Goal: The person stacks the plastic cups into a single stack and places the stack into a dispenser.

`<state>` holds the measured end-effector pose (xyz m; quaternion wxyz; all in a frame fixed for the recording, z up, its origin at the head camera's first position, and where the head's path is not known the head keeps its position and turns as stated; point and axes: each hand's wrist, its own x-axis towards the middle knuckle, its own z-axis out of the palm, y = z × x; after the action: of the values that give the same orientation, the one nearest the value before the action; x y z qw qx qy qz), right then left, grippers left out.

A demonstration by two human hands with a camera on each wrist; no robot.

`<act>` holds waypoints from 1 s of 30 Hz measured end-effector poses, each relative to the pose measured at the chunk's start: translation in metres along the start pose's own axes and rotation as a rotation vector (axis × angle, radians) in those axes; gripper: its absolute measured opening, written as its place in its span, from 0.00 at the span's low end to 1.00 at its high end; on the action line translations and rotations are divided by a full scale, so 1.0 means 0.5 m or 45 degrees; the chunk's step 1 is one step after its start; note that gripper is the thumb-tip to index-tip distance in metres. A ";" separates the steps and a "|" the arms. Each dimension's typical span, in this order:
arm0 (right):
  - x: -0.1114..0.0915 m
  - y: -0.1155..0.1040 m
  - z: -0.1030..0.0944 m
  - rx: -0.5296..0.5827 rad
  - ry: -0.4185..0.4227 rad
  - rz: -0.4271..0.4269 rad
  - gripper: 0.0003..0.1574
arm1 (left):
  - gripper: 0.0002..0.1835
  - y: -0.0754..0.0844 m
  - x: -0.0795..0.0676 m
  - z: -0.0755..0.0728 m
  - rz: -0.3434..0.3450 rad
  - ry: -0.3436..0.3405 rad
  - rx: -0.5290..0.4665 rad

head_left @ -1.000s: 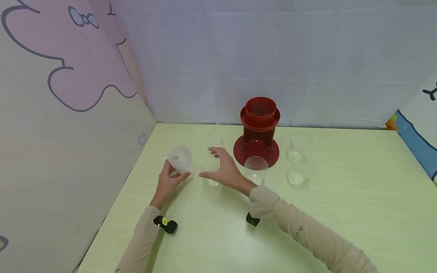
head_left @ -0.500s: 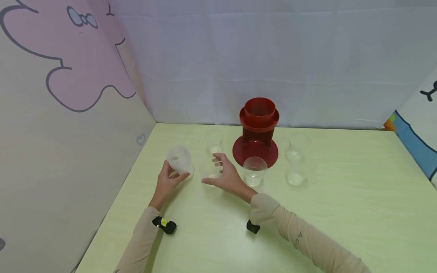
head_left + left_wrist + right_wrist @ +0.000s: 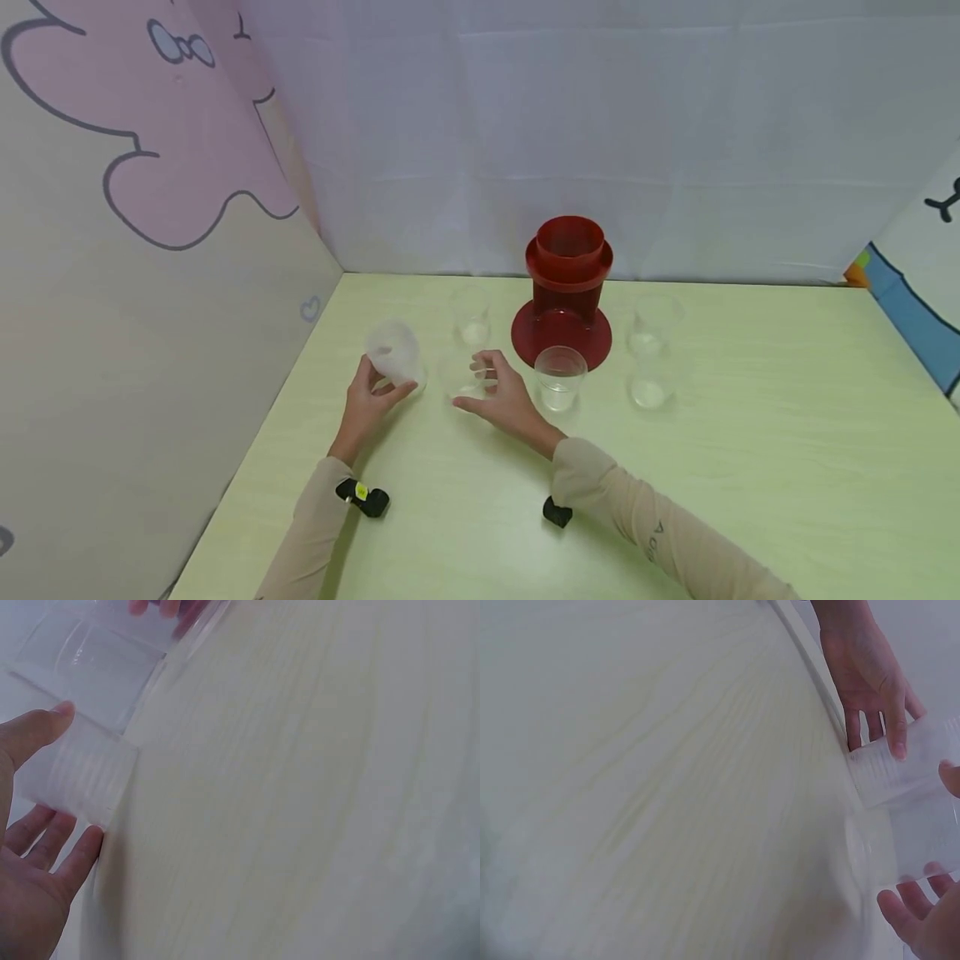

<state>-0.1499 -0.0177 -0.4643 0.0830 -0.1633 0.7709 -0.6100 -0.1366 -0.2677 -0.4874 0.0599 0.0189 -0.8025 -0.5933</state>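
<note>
My left hand (image 3: 369,408) grips a frosted stack of clear plastic cups (image 3: 393,348) at the table's left side, thumb and fingers on opposite sides. Ring-like ridges show along the stack in the left wrist view. Just right of it stands a single clear cup (image 3: 459,379), upright. My right hand (image 3: 510,408) curves loosely around that cup's right side. In the right wrist view its thumb stands off from the cup (image 3: 922,836), while the fingertips (image 3: 911,900) lie at the lower edge; the gap looks wider than the cup.
Another clear cup (image 3: 471,317) stands behind, and one (image 3: 561,379) right of my right hand. Two more, a rear cup (image 3: 656,321) and a front cup (image 3: 651,390), stand farther right. A red column with flared rims (image 3: 568,267) rises from a round red base (image 3: 525,337) near the back wall.
My right hand has drawn back to the right and toward me, its fingers farther from the stack. The single cup and the left hand with its stack stay about where they were.
</note>
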 end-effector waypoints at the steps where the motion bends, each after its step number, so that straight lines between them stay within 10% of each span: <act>1: -0.001 0.002 0.000 0.012 0.004 -0.006 0.42 | 0.41 -0.001 -0.001 0.001 0.007 0.001 0.005; 30: -0.025 -0.059 -0.030 0.094 -0.032 -0.063 0.38 | 0.39 0.041 -0.014 0.000 0.009 -0.023 -0.006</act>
<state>-0.1387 -0.0057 -0.4331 0.0838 -0.1868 0.7426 -0.6377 -0.1287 -0.2609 -0.4686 0.0548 0.0108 -0.8017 -0.5951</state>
